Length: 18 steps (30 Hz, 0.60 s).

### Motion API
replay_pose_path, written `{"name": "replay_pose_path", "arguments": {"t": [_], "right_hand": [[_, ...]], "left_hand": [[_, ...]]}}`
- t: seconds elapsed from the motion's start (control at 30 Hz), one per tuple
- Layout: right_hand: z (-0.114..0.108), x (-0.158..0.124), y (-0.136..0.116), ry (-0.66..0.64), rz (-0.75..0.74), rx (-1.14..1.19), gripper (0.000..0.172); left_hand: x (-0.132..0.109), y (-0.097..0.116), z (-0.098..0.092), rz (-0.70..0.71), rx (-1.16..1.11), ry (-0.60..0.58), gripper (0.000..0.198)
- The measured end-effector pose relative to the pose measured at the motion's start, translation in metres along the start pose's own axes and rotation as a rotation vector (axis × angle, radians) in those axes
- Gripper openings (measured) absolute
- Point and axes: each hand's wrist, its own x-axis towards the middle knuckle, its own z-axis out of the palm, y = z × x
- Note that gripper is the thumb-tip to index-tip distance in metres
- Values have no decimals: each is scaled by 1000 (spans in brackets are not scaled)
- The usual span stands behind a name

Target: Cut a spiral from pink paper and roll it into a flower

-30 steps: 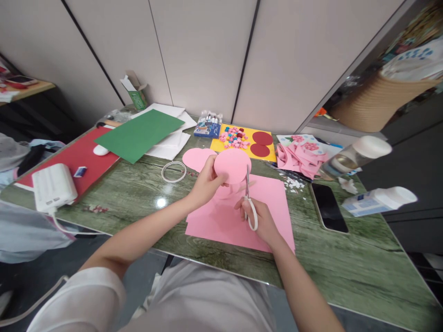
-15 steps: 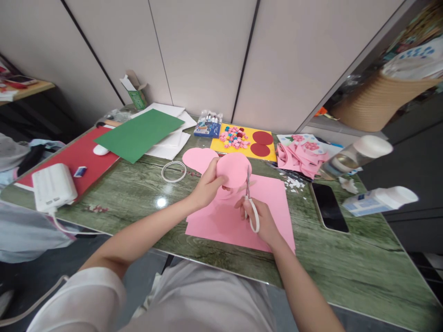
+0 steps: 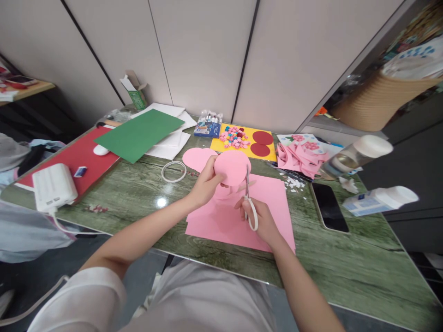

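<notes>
My left hand (image 3: pixel 205 185) pinches a round pink paper piece (image 3: pixel 232 167) and holds it up above the table. My right hand (image 3: pixel 260 221) grips white-handled scissors (image 3: pixel 249 203), whose blades point up against the right edge of the pink round. Under both hands lie pink paper sheets (image 3: pixel 242 216) on the green wood-grain table (image 3: pixel 138 193). A second pink cut-out (image 3: pixel 196 157) lies flat just behind my left hand.
A white tape ring (image 3: pixel 173 171) lies left of my hands. Green paper (image 3: pixel 138 133), red paper (image 3: pixel 74 159) and a white power bank (image 3: pixel 53 186) are to the left. Behind are a yellow sheet with small paper bits (image 3: pixel 235 137), pink scraps (image 3: pixel 301 156), a phone (image 3: pixel 328 206) and bottles (image 3: pixel 379 200).
The pink round has turned slightly in my left hand, shifting right and then back. The scissors stay at its right edge and my right hand barely moves.
</notes>
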Motion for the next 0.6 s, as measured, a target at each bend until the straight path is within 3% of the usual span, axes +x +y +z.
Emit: {"name": "replay_pose_path", "arguments": {"t": [0.33,0.6], "right_hand": [[0,0,1,0,-23,-1,40],[0,1,1,-4,-3,-26,41]], "left_hand": [[1,2,0,17,-22,16,23],[0,5,-1,23,106,40,21]]}}
